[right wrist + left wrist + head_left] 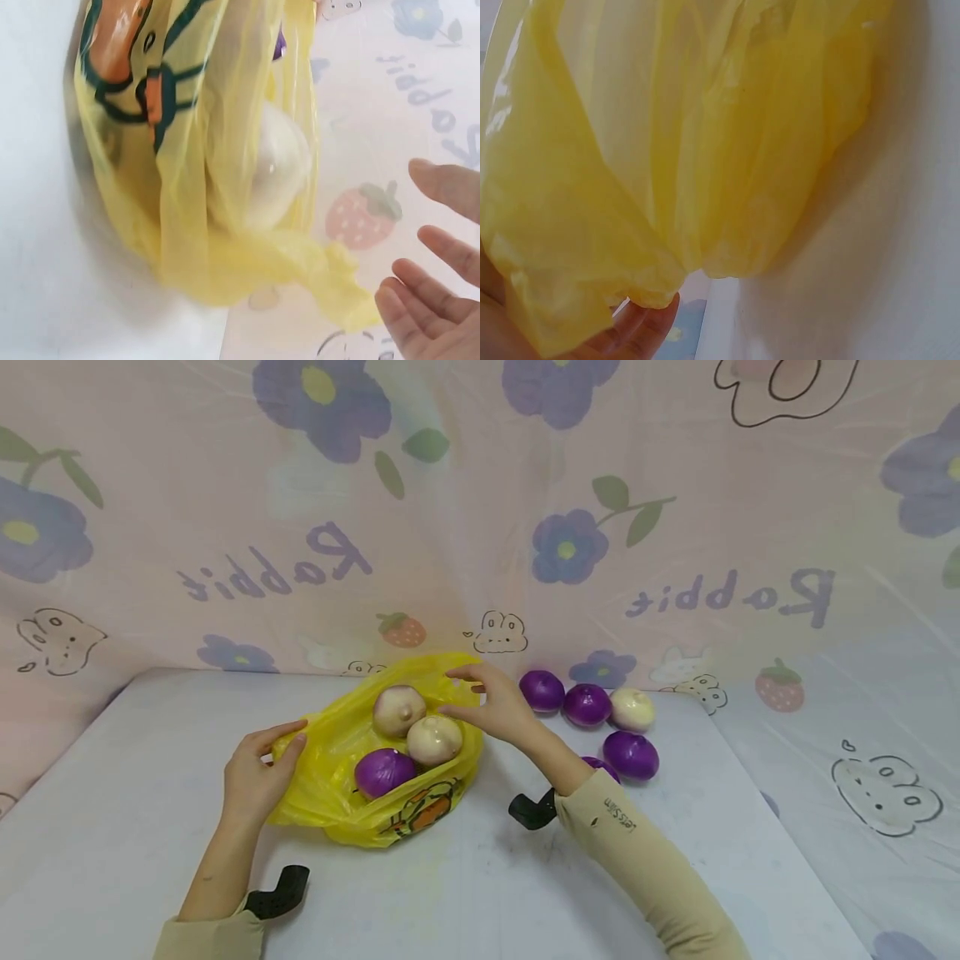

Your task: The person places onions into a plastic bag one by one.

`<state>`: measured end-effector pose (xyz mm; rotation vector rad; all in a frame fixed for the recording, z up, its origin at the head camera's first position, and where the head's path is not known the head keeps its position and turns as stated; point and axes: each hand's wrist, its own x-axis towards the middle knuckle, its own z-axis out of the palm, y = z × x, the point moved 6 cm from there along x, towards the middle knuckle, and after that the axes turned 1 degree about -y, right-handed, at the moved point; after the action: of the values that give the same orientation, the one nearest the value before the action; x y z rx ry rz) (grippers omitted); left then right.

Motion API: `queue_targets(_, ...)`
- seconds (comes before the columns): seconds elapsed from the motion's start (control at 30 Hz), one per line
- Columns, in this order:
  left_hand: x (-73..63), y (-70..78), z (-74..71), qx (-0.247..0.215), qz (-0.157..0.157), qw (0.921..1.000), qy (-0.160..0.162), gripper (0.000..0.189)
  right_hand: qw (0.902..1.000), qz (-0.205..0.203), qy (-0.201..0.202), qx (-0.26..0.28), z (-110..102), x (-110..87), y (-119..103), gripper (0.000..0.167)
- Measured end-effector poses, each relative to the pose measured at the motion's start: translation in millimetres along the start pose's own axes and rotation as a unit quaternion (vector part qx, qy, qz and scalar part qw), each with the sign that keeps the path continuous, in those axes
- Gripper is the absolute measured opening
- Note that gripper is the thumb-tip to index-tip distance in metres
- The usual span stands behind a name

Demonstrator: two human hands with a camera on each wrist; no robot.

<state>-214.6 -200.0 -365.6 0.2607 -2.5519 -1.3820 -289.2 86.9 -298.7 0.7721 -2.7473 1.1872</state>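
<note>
A yellow plastic bag (pixel 330 814) lies on the table with its mouth spread, a cartoon print on its front. Inside sit two whitish onions (pixel 435 741) and one purple onion (pixel 385 772). My left hand (pixel 258 772) pinches the bag's left rim between thumb and fingers; in the left wrist view the yellow film covers much of that hand. At the right side of the mouth is my right hand (pixel 495 706), its fingers spread with nothing between them. The right wrist view shows its fingertips (pixel 390 292) close by the bag's edge; whether they touch it I cannot tell.
Right of the bag, several purple onions (pixel 631 755) and one whitish onion (pixel 633 709) stand on the white table (pixel 480 893). My right forearm partly covers one purple onion (pixel 602 767). A patterned curtain (pixel 465 527) hangs behind the table.
</note>
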Motion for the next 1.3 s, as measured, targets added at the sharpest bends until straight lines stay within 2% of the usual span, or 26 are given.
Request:
queue_targets(0.27, 0.7, -0.9, -0.5, 0.002, 0.001, 1.0000, -0.001, 0.038, 0.9990, 0.025, 0.035, -0.010, -24.4, -7.7, 15.6, 0.048)
queue_targets(0.63, 1.2, -1.2, -0.5, 0.007, 0.005, 1.0000, -0.003, 0.038, 0.9966, 0.062, 0.054, -0.001, -45.2, -17.9, 45.9, 0.048)
queue_targets(1.07, 1.8, -2.0, 0.8, 0.006, -0.006, 0.9999, -0.006, 0.038, 0.9885, 0.128, 0.080, 0.019, -54.4, -18.5, 83.4, 0.049)
queue_targets(1.3, 0.7, -1.5, 0.9, 0.009, -0.001, 1.0000, -0.004, 0.038, 0.9827, 0.153, 0.104, 0.019, -56.9, -15.3, 98.8, 0.049)
